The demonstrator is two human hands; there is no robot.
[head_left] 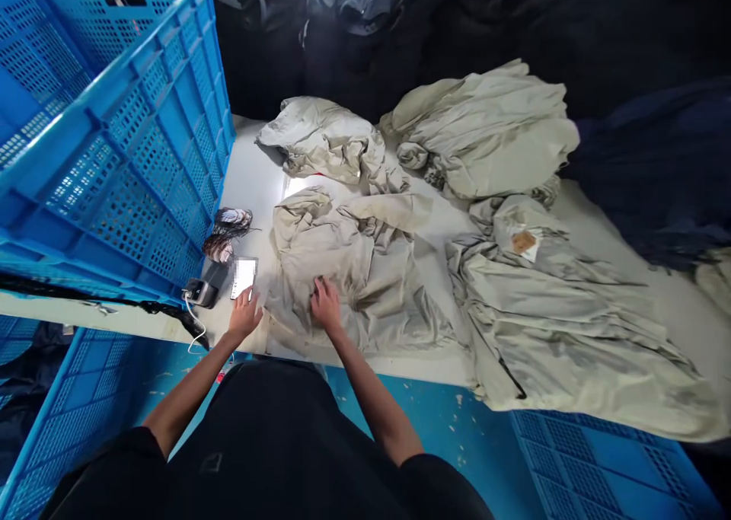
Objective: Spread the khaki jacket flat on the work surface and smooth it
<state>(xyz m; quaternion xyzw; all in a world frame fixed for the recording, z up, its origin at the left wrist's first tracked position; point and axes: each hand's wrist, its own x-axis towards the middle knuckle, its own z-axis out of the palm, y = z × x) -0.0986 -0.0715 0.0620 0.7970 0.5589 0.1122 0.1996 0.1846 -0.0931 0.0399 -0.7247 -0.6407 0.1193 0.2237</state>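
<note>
My left hand [245, 316] is at the lower edge of a phone [244, 274] with a lit screen, which lies on the white table [256, 170]. Its fingers are stretched out and a little apart, with nothing gripped. My right hand [326, 305] rests open on a crumpled beige garment [343, 253] spread in front of me. The fingertips lie on the cloth without pinching it. Left of the phone stands a small black device [203, 291] with a white cable [197, 326], and behind it lies a bundle of dark strings [228, 231].
A tall blue crate [154, 124] borders the table's left side. Further beige garments lie behind [325, 135] and to the right [548, 314], with a gathered beige pile [491, 132] at the back. Dark clothing [365, 55] lines the far side. More blue crates [617, 459] stand below.
</note>
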